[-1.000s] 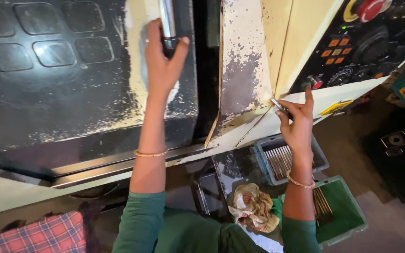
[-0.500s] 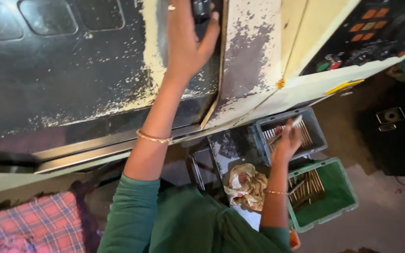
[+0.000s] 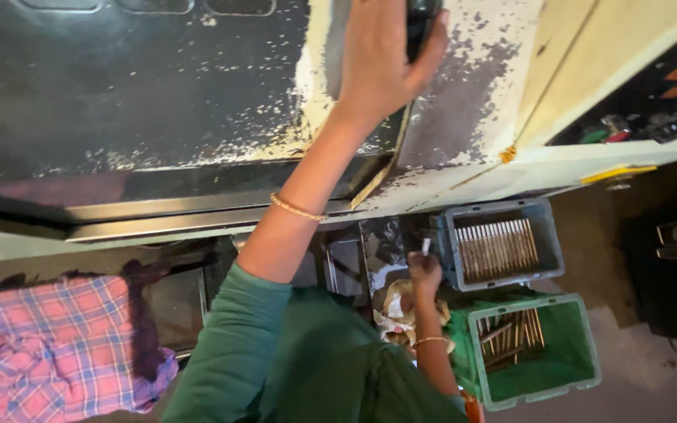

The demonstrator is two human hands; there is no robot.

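My left hand reaches up and is closed around the dark vertical handle of the machine's sliding door, whose paint is worn and flaking. My right hand hangs low, next to the left wall of a grey crate. It pinches a short metal rod that points upward. The grey crate holds a neat row of several metal rods. Both arms wear green sleeves and a thin bracelet at the wrist.
A green crate with several loose rods sits below the grey one. A crumpled rag lies by my right arm. The control panel is at the upper right. A plaid cloth lies at the lower left.
My right hand has dropped from the control panel down to the grey crate, still pinching a small rod. My left hand stays on the door handle, which now sits further right in view.
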